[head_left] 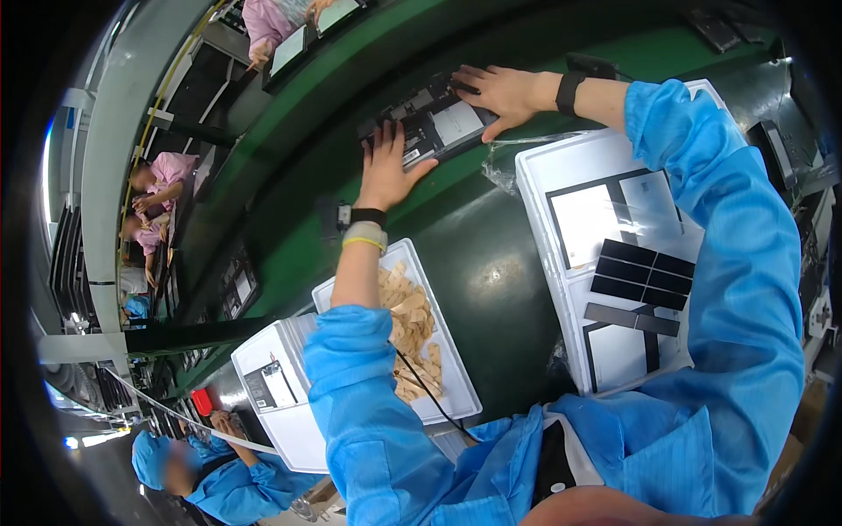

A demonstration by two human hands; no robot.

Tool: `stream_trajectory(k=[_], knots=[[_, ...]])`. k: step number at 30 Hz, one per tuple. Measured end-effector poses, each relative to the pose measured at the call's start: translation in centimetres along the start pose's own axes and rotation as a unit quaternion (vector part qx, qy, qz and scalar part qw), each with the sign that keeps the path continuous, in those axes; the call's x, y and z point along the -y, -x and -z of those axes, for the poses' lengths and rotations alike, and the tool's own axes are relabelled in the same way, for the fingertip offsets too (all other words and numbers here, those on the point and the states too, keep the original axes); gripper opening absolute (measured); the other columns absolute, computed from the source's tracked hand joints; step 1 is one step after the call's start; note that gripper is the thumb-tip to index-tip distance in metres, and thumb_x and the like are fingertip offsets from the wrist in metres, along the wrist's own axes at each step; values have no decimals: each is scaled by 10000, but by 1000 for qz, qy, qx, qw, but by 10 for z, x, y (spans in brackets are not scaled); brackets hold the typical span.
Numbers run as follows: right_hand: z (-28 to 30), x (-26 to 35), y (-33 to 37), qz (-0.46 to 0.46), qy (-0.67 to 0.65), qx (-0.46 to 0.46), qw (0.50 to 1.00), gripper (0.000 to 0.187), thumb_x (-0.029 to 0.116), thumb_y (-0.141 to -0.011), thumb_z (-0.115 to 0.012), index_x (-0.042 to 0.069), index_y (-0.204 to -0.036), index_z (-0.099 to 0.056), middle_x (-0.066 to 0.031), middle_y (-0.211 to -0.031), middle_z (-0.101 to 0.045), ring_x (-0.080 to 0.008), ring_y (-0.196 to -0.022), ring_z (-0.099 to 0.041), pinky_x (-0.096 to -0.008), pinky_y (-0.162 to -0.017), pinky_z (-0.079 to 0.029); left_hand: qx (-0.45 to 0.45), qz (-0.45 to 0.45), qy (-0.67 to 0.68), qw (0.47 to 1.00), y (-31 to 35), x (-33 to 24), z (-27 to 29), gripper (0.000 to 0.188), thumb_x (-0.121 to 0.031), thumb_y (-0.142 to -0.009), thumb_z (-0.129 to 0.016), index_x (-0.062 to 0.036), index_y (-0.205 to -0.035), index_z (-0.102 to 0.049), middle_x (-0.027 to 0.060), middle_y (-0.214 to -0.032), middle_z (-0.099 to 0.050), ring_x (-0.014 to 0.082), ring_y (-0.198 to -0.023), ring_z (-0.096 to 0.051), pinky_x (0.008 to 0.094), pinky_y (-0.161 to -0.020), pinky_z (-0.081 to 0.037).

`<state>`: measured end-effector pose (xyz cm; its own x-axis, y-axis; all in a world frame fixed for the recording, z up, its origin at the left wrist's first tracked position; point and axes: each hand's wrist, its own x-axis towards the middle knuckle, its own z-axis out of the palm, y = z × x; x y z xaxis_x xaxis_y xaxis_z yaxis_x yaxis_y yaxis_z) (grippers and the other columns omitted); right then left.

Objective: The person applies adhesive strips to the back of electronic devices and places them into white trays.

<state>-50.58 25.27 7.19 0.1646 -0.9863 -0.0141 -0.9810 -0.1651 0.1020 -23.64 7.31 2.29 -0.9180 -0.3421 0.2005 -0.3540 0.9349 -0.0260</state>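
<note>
An uncovered black electronic device (419, 121), flat and long with circuitry and a pale rectangular panel, lies on the dark green surface. My left hand (387, 180) rests at its left end, fingers spread over the edge and thumb out along the near side. At the other end, my right hand (507, 95) touches it with fingers spread on top and the thumb by the near corner. Neither hand is closed around it; the fingers' undersides are hidden. A clear plastic film (502, 171) lies just below the right hand.
Below my left forearm stands a white tray (465, 386) of beige strips. A white foam box (539, 206) with flat panels and black rectangular pieces is at right. Another white foam box (294, 430) sits lower left, near a co-worker in blue (237, 486). Co-workers in pink work farther off.
</note>
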Motion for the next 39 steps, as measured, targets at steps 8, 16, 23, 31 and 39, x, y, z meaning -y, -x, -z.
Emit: stream_trajectory(k=[8, 16, 23, 31, 39], knots=[[13, 13, -23, 50, -5, 34, 998, 584, 495, -790, -808, -9, -1069, -717, -258, -1494, -475, -468, -1472, -338, -579, -1092, -430, -21, 104, -16, 994, 26, -34, -3, 886, -622, -960, -583, 34, -1530, -408, 297, -1584, -388, 429, -1495, -352, 529, -1242, -245], [32, 36, -39, 110, -62, 2, 992, 220, 204, -743, -824, 2, -797, -753, -203, -1069, -705, -386, -1019, -657, -430, -917, -538, 53, 92, 287, 952, 139, -42, 149, 842, -490, -1021, -542, 97, -1560, -271, 356, -1355, -584, 464, -1290, -564, 461, -1106, -453], [147, 89, 6, 56, -224, -34, 972, 210, 122, -879, -736, -85, -909, -729, -208, -814, -723, -258, -709, -688, -368, -711, -540, 43, 128, 181, 974, 339, 52, 283, 639, -357, -908, -778, -28, -1418, -577, 203, -1286, -700, 330, -1218, -668, 401, -1045, -518], [238, 189, 134, 141, -181, -77, 970, 285, 255, -968, -694, -18, -1047, -716, -173, -1010, -718, -368, -977, -676, -437, -904, -527, 158, 252, 140, 944, 464, 146, 251, 1121, -517, -669, -926, 39, -1514, -443, 282, -1579, -415, 381, -1482, -394, 398, -1227, -296], [189, 190, 293, -142, -171, -125, 967, 325, 321, -991, -695, 48, -1162, -733, -137, -1158, -722, -325, -1133, -637, -422, -1007, -471, 161, 269, 75, 947, 423, 115, 244, 1031, -358, -501, -1012, 25, -1340, -553, 239, -1196, -715, 378, -1106, -702, 412, -960, -541]])
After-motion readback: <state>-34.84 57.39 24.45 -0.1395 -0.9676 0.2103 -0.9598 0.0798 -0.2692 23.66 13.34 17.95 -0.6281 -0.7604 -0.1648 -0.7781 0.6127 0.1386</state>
